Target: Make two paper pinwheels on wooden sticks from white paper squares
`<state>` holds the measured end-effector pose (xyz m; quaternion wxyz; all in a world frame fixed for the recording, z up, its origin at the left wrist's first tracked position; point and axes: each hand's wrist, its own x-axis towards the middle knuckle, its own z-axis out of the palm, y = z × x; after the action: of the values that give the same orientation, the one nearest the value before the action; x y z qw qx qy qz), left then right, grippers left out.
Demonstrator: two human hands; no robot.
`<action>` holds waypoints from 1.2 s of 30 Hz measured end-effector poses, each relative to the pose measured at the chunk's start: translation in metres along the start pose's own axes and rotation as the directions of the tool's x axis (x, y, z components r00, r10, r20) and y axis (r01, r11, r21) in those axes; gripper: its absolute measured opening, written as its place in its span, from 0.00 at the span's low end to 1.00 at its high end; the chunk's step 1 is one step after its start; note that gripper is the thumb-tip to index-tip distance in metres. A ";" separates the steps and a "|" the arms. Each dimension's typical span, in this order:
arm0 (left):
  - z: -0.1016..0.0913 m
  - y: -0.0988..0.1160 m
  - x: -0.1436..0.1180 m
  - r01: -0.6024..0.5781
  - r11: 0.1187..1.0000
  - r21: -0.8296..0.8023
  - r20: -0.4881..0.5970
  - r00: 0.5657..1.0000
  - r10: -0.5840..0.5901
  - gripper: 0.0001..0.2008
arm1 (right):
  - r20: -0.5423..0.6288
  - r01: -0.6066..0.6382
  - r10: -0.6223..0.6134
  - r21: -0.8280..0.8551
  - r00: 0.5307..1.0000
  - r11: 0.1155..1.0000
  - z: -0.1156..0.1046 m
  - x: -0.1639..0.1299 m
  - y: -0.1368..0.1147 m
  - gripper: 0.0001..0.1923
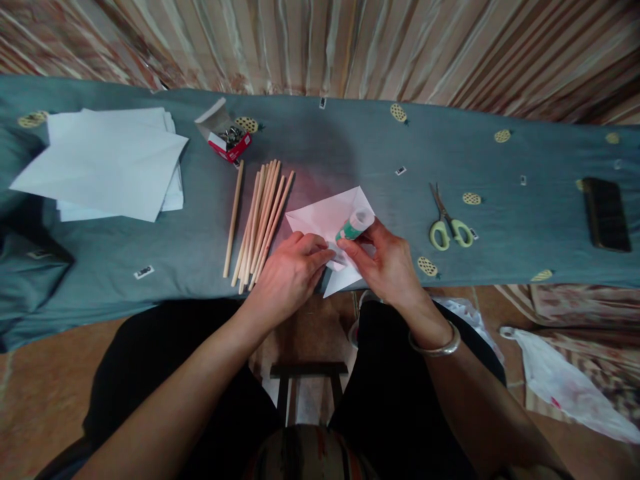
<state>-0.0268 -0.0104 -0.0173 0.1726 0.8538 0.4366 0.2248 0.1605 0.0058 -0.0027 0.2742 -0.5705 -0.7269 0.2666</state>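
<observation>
In the head view a white sheet of paper (324,212), cut and folded toward its middle, lies at the table's front edge. My right hand (393,260) is closed round a green and white glue stick (351,228), tilted over the paper's middle. My left hand (300,262) has its fingers pinched together on a paper flap near the glue stick's lower end. The glue tip is hidden by the fingers and paper. Just left of the paper lie several thin wooden sticks (261,220), side by side, with one stick (233,220) slightly apart.
A stack of white paper (110,163) lies at the left. Behind the sticks stands an opened red box (231,143) of small metal pieces. Scissors (449,223) with light green handles and a dark phone (606,213) lie on the right. A curtain (320,50) hangs behind the table.
</observation>
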 end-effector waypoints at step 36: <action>-0.002 0.002 0.001 -0.016 1.000 0.023 0.010 1.000 0.016 0.11 | -0.110 -0.075 0.076 0.017 0.991 0.997 0.000 0.000 0.004 0.12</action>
<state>-0.0262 -0.0100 -0.0140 0.1628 0.8604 0.4313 0.2170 0.1638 0.0066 -0.0053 0.3077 -0.6097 -0.6866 0.2494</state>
